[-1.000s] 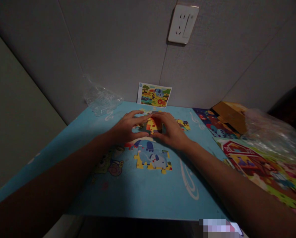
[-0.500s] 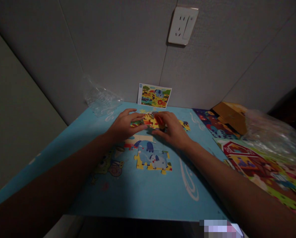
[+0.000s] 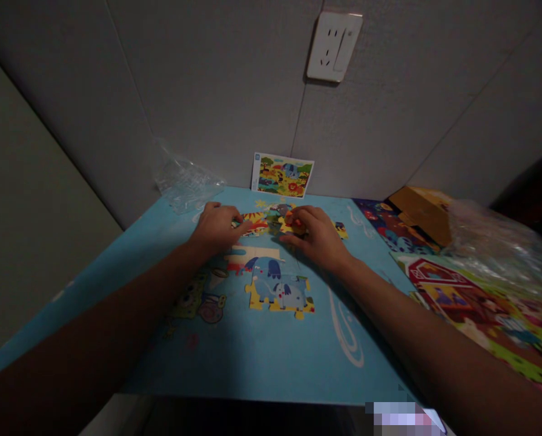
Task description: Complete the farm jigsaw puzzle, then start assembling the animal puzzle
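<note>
Loose puzzle pieces (image 3: 255, 228) lie in a cluster toward the back of the blue table. At the left side of this cluster, my left hand (image 3: 218, 227) has curled fingers on a puzzle piece (image 3: 235, 223), mostly hidden beneath them. On the right, my right hand (image 3: 318, 236) pinches an orange-red puzzle piece (image 3: 290, 218); its fingers cover part of it. Closer to me is a joined puzzle section (image 3: 277, 289) showing a big and a small blue elephant. A pale and red piece strip (image 3: 241, 257) sits just behind its left edge.
A picture card (image 3: 283, 175) leans against the wall. Clear plastic wrap (image 3: 186, 181) rests at the back left. To the right are a farm picture (image 3: 484, 315), an open cardboard box (image 3: 423, 212) and more plastic (image 3: 507, 242). A socket (image 3: 335, 47) is on the wall.
My left hand has drawn back to the left, its fingers more curled, uncovering striped and orange pieces. My right hand has shifted only slightly.
</note>
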`<state>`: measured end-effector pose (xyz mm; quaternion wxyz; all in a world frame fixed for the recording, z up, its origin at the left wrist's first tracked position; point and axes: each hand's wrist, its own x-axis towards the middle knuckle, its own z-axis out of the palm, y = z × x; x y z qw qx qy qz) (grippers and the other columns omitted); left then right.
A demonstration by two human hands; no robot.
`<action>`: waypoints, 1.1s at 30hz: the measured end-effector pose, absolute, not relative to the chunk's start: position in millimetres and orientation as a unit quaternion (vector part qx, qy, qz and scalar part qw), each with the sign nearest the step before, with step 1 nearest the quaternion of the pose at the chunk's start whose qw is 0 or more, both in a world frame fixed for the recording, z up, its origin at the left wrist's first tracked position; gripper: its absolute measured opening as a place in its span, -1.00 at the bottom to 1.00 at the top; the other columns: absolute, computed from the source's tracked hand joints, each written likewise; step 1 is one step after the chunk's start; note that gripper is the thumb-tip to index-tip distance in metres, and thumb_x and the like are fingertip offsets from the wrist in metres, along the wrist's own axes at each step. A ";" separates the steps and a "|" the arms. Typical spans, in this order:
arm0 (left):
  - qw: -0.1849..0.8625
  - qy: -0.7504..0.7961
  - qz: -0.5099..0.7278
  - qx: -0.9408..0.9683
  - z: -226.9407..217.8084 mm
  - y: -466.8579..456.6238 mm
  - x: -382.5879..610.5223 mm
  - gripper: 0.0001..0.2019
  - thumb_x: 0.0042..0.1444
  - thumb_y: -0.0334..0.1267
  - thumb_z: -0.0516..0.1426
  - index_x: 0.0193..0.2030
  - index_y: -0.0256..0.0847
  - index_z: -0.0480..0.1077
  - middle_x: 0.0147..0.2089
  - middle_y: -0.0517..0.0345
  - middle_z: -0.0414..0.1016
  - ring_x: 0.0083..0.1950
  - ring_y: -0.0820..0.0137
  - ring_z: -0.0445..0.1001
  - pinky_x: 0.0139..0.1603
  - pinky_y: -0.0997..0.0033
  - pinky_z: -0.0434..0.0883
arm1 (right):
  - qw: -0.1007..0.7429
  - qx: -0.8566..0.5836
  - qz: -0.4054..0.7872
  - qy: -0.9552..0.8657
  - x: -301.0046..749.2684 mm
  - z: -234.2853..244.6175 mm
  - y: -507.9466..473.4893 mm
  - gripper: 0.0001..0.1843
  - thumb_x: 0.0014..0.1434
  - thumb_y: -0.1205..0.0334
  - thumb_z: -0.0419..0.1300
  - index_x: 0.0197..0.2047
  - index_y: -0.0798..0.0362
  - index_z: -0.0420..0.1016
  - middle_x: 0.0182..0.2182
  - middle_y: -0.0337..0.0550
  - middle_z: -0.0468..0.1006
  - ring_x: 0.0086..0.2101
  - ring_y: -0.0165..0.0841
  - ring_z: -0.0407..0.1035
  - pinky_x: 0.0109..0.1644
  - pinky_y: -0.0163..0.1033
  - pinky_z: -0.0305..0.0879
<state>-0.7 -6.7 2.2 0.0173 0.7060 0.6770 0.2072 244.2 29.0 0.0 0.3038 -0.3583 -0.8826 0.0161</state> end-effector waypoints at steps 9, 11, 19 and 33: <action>-0.032 0.643 0.248 0.724 -0.2 -5.1 -2.1 -0.62 0.13 -0.06 0.18 -0.07 -0.32 0.54 0.00 -0.15 0.54 0.12 0.07 0.41 0.27 0.00 0.24 | 0.329 -0.325 0.048 -0.885 241.7 -0.6 27.3 -0.76 0.13 0.05 0.33 -0.22 0.02 0.51 -0.14 -0.01 0.54 -0.10 -0.12 0.39 0.02 0.01 0.33; -0.011 0.601 0.305 0.739 2.4 -10.1 2.4 -0.54 0.14 -0.11 0.18 0.13 -0.32 0.45 -0.02 -0.10 0.56 0.12 0.10 0.40 0.26 0.03 0.28 | 0.352 -0.296 0.063 -0.886 239.7 0.9 23.6 -0.76 0.13 0.06 0.34 -0.24 0.03 0.49 -0.13 -0.01 0.51 -0.10 -0.16 0.39 0.01 -0.02 0.34; 0.053 0.368 0.335 0.865 3.6 -23.1 8.1 -0.54 0.21 -0.20 0.12 0.24 -0.22 0.40 0.19 -0.17 0.42 0.26 0.16 0.35 0.24 0.10 0.39 | 0.414 -0.225 0.084 -0.878 235.6 4.5 11.7 -0.70 0.11 -0.01 0.34 -0.26 0.03 0.43 -0.22 -0.09 0.38 -0.21 -0.28 0.35 -0.14 -0.15 0.38; -0.003 0.611 0.243 0.754 6.3 -11.4 3.0 -0.59 0.23 -0.08 0.03 0.06 -0.23 0.55 0.08 -0.06 0.55 0.22 0.10 0.36 0.34 -0.03 0.19 | 0.304 -0.584 -0.077 -0.749 274.0 4.7 47.8 -0.72 0.15 0.16 0.18 -0.13 0.04 0.64 -0.06 0.08 0.53 0.02 0.03 0.33 0.20 0.36 -0.04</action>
